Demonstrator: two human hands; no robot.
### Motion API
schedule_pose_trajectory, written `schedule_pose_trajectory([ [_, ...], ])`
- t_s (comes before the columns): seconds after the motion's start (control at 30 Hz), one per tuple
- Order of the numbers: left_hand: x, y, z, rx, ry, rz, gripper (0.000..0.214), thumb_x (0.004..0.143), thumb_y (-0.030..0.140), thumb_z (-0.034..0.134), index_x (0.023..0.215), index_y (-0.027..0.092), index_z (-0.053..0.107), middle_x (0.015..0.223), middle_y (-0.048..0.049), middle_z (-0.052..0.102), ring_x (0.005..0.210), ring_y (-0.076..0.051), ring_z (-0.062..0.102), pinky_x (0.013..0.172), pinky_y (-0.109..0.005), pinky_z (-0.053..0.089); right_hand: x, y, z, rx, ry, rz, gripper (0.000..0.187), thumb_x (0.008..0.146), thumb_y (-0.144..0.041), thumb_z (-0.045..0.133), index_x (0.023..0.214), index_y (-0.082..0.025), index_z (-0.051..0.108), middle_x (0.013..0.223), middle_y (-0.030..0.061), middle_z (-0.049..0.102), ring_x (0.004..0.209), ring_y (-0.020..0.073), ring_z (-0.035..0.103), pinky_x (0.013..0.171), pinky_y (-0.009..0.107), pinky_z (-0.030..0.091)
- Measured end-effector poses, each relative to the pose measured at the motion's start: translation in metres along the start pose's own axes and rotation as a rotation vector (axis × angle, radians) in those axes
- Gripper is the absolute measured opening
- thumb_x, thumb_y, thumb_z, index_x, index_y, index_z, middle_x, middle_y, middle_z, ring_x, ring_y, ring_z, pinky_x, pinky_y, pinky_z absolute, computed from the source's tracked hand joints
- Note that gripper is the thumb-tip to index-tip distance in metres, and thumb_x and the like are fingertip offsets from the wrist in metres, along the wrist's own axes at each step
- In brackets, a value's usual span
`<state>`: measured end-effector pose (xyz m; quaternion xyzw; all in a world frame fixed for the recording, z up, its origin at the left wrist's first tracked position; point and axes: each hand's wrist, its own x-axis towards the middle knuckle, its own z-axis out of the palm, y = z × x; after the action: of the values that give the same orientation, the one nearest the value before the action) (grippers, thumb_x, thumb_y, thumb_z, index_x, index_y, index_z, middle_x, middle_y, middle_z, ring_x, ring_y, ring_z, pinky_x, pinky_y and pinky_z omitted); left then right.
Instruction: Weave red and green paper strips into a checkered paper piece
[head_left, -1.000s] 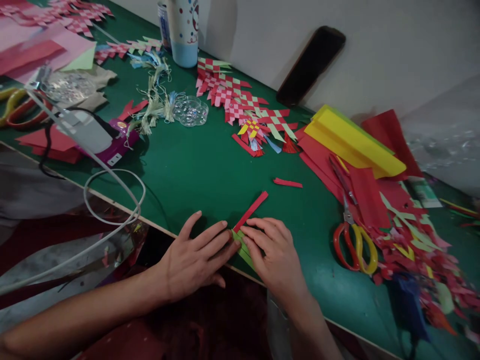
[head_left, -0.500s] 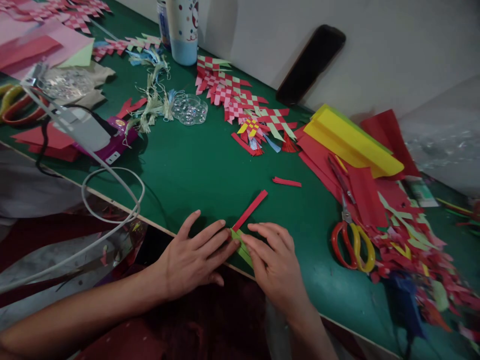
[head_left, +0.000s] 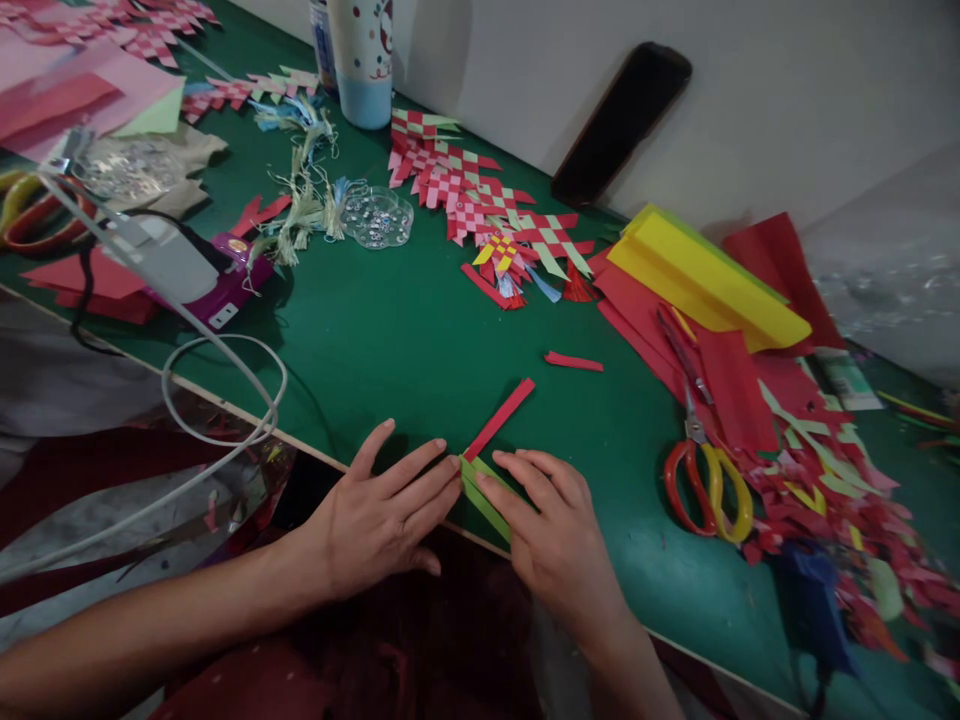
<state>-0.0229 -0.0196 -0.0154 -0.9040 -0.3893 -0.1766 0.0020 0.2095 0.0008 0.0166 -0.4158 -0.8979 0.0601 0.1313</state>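
Grip: 2 hands open and flat, neither pinching. Left hand [head_left: 382, 515] touches, right hand [head_left: 551, 530] rests on, 1 folded green paper strip [head_left: 484, 497] at the edge of the green worktable [head_left: 375, 330], meeting 1 red paper strip [head_left: 499, 420]. Nearby: 1 loose red scrap [head_left: 574, 361]; 1 pair of red-and-yellow-handled scissors [head_left: 709, 490].

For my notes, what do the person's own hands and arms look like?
The left hand and right hand are bare, with slim fingers and short nails. The left forearm and right forearm are bare too; no sleeves, watch or rings show.
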Motion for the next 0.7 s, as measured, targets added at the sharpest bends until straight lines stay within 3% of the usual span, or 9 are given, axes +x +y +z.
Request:
schedule_pose_trajectory([
  [0.17,-0.0005,0.0013,0.0002,0.029,-0.058,-0.004,0.069,0.082,0.069,0.058,0.132,0.021,0.057,0.138,-0.0061,0.057,0.136,-0.027,0.041,0.119,-0.058,-0.008,-0.0033,0.0028,-0.0018,-0.046,-0.028,-0.05,0.052,0.079,0.003,0.043,0.119,-0.021,0.066,0.124,0.0092,0.063,0.113,0.0277,0.05,0.093,0.046,0.046],
  [0.7,0.0005,0.001,-0.0008,0.012,-0.057,0.019,0.07,0.082,0.069,0.056,0.132,0.019,0.057,0.137,-0.0066,0.058,0.137,-0.027,0.04,0.119,-0.058,-0.01,-0.0003,0.0048,-0.003,0.014,-0.032,0.003,0.047,0.085,0.0,0.041,0.118,-0.02,0.067,0.123,0.0088,0.064,0.114,0.0246,0.051,0.095,0.044,0.046],
])
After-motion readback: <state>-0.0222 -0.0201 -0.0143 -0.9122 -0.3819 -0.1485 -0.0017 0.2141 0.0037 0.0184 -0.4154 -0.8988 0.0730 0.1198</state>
